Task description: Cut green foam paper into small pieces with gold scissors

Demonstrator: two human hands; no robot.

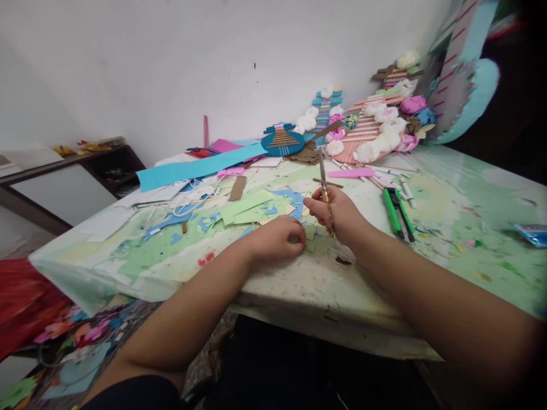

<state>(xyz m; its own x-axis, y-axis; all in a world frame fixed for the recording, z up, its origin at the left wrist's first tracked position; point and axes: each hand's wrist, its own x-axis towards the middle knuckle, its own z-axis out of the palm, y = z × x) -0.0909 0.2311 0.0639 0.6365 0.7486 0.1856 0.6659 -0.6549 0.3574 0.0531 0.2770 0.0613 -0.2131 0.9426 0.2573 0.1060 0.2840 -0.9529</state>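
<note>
A pair of scissors [323, 185] is in my right hand [337, 212], its blades pointing up and away from me. The fingers wrap round the gold-coloured handles. My left hand [280, 238] rests low over the table's near side, its fingers curled in. Whether anything is pinched in those fingers is hidden. Just beyond the left hand lie green paper scraps [248, 208] and blue paper scraps [294, 199]. Below the right hand is a small clear round piece [342, 257] with something dark in it.
A green and black cutter [397, 213] lies right of my right hand, near several markers [405, 191]. Paper instruments [282, 141] with paper flowers [380, 134] lean along the wall. A long blue strip [200, 165] crosses the back left. Coloured scraps [85, 341] litter the floor.
</note>
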